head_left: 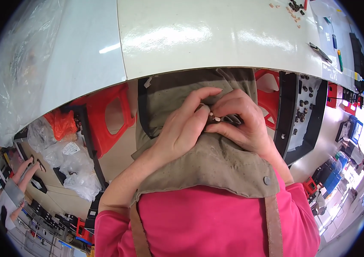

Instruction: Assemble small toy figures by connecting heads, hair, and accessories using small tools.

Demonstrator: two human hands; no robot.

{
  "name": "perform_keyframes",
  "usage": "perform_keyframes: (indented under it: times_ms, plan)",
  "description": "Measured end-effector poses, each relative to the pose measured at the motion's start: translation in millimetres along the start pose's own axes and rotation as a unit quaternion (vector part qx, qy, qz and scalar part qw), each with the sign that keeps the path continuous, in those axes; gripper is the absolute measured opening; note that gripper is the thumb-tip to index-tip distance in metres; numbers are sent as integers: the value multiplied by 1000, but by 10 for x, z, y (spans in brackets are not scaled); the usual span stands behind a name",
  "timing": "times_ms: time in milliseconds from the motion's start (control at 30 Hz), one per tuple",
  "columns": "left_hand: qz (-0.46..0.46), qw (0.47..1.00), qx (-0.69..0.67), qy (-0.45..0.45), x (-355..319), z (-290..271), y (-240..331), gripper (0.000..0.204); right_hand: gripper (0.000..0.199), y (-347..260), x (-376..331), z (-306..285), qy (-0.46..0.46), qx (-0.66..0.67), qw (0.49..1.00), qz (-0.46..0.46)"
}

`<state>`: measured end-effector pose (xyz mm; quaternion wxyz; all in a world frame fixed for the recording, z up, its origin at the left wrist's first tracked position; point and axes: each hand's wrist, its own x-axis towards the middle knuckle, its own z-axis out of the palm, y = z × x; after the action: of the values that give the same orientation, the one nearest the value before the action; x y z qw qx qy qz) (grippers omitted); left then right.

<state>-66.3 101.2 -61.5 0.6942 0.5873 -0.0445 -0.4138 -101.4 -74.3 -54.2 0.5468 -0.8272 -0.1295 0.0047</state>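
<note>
Over my lap, in front of the brown apron (207,160), both hands meet at chest height. Between their fingertips is a small dark piece (211,120) with pale bits on it; its exact kind is too small to tell. My left hand (182,126) is closed, its thumb and fingers pressed against the piece from the left. From the right, my right hand (244,122) pinches it between thumb and index finger. The curled fingers hide most of the piece.
The white table (216,47) spans ahead, with dark pieces (295,6), pale bits (293,16) and hand tools (340,61) at far right. A black tray (288,115) of small dark pieces stands right; a red stool (109,115) and plastic bags (79,162) are left. A person (12,192) is farther left.
</note>
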Motion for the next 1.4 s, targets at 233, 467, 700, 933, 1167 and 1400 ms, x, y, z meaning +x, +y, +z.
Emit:
perform_keyframes:
  times_ms: [233,467,700,933,1167,1400]
  plan:
    - [52,997,-50,-13,-2,11,-58,42,31,-25,-3,11,35,10,999,-34]
    - [6,998,-3,-55,-64,-52,68,48,30,-34,-28,18,55,-26,997,-45]
    - [26,990,132,-46,-97,-55,104,53,28,-82,-27,-12,35,-36,998,-31]
    - [35,985,160,-53,-60,-49,97,52,23,-81,-13,-35,25,-1,1000,10]
    - [-42,994,-93,-38,11,-10,59,42,29,-5,-107,13,37,135,981,134]
    - [-28,993,-113,-4,-7,62,176,39,31,-65,-125,12,39,204,965,159]
